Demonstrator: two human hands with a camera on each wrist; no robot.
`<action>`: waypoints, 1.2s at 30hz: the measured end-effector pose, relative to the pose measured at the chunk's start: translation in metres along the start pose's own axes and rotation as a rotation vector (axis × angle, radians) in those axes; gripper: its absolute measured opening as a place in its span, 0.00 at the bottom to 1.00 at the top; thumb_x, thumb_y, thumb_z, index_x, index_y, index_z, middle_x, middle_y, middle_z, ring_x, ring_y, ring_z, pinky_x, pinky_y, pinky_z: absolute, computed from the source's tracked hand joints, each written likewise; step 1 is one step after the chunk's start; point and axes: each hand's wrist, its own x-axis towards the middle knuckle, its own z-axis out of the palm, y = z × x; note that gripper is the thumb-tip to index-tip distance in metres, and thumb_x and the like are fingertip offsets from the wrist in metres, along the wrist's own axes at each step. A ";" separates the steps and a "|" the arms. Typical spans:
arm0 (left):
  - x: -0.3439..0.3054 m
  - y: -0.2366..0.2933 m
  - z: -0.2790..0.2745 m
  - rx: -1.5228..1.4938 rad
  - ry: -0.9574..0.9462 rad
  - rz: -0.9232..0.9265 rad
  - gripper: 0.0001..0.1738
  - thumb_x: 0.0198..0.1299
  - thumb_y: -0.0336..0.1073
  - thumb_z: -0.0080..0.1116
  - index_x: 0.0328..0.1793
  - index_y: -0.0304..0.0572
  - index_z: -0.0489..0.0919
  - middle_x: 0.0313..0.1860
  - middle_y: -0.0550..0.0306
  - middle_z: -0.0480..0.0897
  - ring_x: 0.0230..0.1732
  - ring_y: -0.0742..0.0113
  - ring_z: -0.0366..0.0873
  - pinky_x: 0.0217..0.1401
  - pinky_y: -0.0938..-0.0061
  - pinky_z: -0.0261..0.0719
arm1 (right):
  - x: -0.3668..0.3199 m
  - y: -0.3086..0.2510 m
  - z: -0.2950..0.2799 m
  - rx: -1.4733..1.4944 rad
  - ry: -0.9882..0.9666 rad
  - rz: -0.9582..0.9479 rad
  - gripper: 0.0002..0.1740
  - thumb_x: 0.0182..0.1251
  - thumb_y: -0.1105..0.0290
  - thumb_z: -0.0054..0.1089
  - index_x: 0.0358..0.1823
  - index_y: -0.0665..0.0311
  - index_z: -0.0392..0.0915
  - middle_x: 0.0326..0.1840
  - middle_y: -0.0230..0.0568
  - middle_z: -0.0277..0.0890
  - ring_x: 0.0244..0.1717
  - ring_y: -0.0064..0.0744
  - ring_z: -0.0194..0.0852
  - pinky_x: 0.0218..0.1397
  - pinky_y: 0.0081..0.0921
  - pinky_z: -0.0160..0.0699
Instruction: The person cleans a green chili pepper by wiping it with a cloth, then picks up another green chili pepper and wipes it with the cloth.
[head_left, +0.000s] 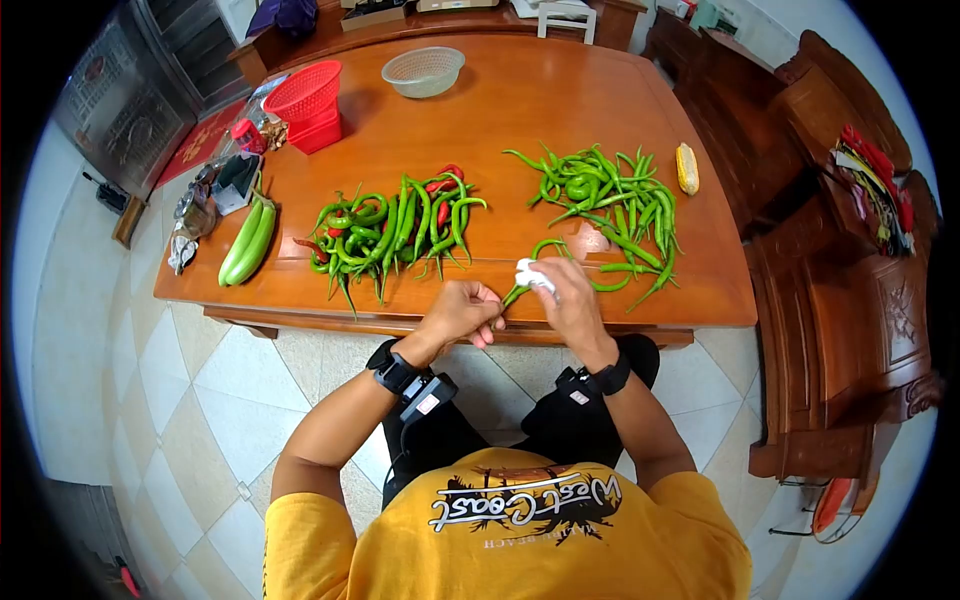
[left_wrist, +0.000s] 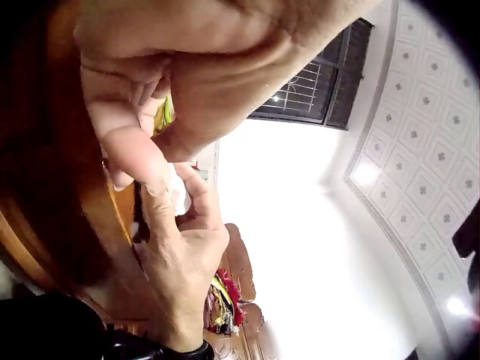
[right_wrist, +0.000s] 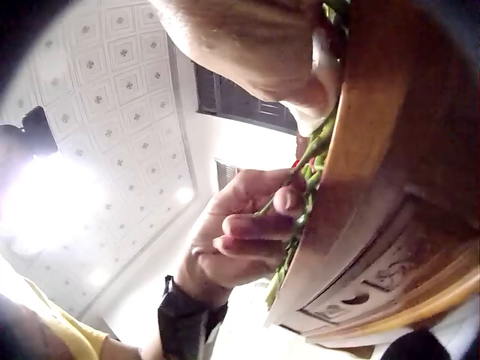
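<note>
My left hand (head_left: pixel 463 313) pinches the stem end of a long green chili pepper (head_left: pixel 514 295) at the table's front edge. Around the same pepper, my right hand (head_left: pixel 573 308) holds a crumpled white tissue or cloth (head_left: pixel 533 276), which hides its middle. The pepper's curved far end shows beyond the tissue. In the right wrist view the thin green stem (right_wrist: pixel 274 199) runs to the left hand's fingertips. A mixed pile of green and red chili peppers (head_left: pixel 385 235) lies to the left, and a looser pile of green ones (head_left: pixel 590 180) to the right.
Two long pale green eggplants (head_left: pixel 248 240) lie at the table's left side, near jars (head_left: pixel 193 212). Further back stand red baskets (head_left: pixel 305 95) and a pale colander (head_left: pixel 423 72). A corn cob (head_left: pixel 687 168) lies by the right edge of the wooden table (head_left: pixel 500 120).
</note>
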 end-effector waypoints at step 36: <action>0.000 0.018 0.019 0.469 -0.059 0.073 0.22 0.67 0.42 0.61 0.26 0.30 0.81 0.16 0.55 0.81 0.12 0.73 0.77 0.13 0.76 0.76 | -0.005 -0.013 -0.012 0.024 -0.079 0.010 0.19 0.55 0.81 0.63 0.50 0.63 0.80 0.46 0.46 0.76 0.49 0.51 0.74 0.52 0.40 0.74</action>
